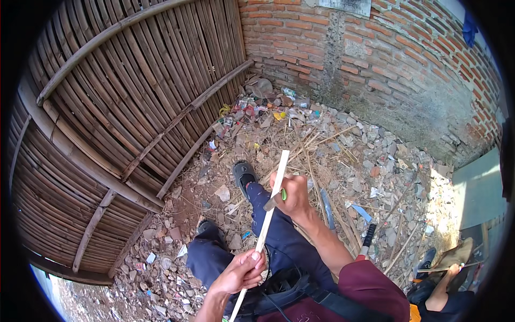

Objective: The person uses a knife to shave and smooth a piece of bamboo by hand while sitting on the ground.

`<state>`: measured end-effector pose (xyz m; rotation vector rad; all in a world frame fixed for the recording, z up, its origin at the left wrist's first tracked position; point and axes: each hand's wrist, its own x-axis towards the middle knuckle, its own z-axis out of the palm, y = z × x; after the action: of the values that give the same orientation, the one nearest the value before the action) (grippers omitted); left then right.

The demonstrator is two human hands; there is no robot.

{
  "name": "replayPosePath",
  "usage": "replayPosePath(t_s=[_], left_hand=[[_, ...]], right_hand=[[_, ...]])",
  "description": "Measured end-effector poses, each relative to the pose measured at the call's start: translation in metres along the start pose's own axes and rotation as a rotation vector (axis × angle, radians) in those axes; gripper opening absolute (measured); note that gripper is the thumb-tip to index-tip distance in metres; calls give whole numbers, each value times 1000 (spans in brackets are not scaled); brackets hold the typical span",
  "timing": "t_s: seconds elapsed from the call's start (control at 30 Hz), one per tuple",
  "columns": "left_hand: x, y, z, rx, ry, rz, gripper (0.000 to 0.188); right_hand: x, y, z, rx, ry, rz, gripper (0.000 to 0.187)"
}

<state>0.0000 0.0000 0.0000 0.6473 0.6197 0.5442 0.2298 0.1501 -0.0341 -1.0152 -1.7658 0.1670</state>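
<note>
Head view: A left hand [244,272], thumb pressed to fingers, pinches a pale wooden strip [263,234] slanting before dark trousers [289,241], while the right hand [294,194], forearm angled up and leftward, curls around a green-handled knife [270,204], blade against the strip.

No text legible; pale panel [346,6] on brick wall [298,45] cut off, unreadable.

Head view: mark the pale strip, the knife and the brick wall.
Pale strip [265,231]: head view, midway along its length.
Knife [270,204]: head view, on the blade.
Brick wall [375,67]: head view, on its face.
</note>
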Motion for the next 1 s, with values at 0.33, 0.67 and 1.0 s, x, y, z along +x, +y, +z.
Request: replayPosePath(t_s=[0.33,0.67,1.0], left_hand=[[-22,-38,-18,-42,-93,-228,34],[-50,-4,-57,232,323,114,34],[-46,19,-75,374,432,186,40]], right_hand=[[45,88,19,-209,302,426,17],[-71,222,36,-232,-81,788,35],[-351,284,-2,-211,-721,1279,29]])
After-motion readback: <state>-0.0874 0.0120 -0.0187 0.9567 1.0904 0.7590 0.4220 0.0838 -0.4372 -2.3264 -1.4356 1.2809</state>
